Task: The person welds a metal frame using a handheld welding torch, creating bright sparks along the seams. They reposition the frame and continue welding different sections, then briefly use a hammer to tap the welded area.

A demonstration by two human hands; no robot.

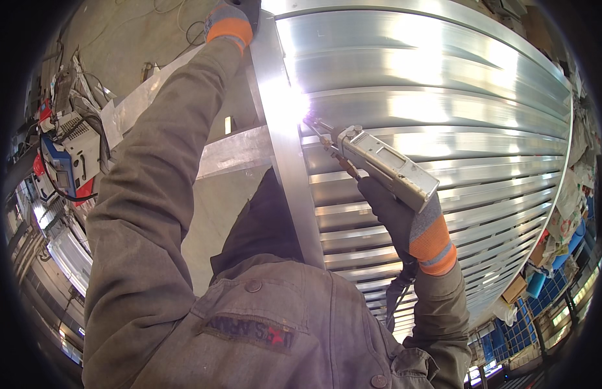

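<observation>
My right hand, in a dark glove with an orange cuff, is closed round a boxy metal handheld welding gun. The gun's thin nozzle points up and left, and a bright white-violet glare burns just beyond its tip. That glare lies where a flat metal side bar meets the ends of shiny metal slats, hiding the joint there. Farther off, at the top edge of the view, my left hand wears a matching glove beside the bar's far end. Its fingers are mostly cut off by the frame.
Metal crossbars support the panel on the left. A white and blue machine with cables stands at the far left. Past the panel's curved right rim lie boxes and mixed clutter. A dark hose hangs below my right hand.
</observation>
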